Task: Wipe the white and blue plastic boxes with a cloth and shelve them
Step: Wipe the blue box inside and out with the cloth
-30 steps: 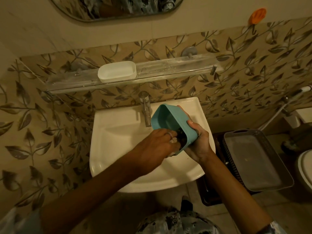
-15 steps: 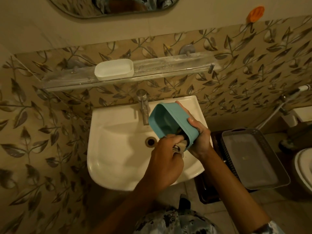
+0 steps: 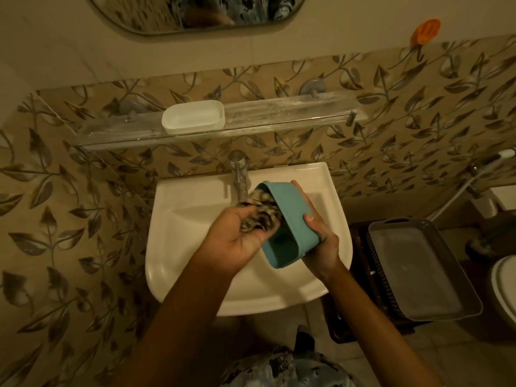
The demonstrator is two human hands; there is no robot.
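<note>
Centre of frame, over the white sink (image 3: 178,247): the blue box (image 3: 293,210) is being held in the air, tipped on its side, with its open mouth turning toward the lower left of the frame. The right hand (image 3: 321,241) is gripping it from the right. The thumb is pressing on the near side wall, and the fingers are wrapping round the far side, with one fingertip showing past the upper rim. The left hand (image 3: 237,241) is lying palm up just left of the box, its fingers curling round a bunched, mottled cloth (image 3: 262,210). The cloth is bulging into the upper part of the box's mouth. It is probably rubbing the inner wall, though the folds are hiding the contact. Both forearms are reaching in from the bottom of the frame. The tap (image 3: 240,174) is standing just behind the box, at the back edge of the sink. Above it, a clear wall shelf (image 3: 293,113) is running across the leaf-patterned tiles. The white box (image 3: 193,117) is sitting upright on it, left of centre, open side up, well apart from the hands. A mirror (image 3: 195,12) is showing along the top edge, and an orange hook (image 3: 425,30) is sticking to the wall at upper right. At lower right, a grey basket (image 3: 396,223) is resting on a dark crate beside the sink.
</note>
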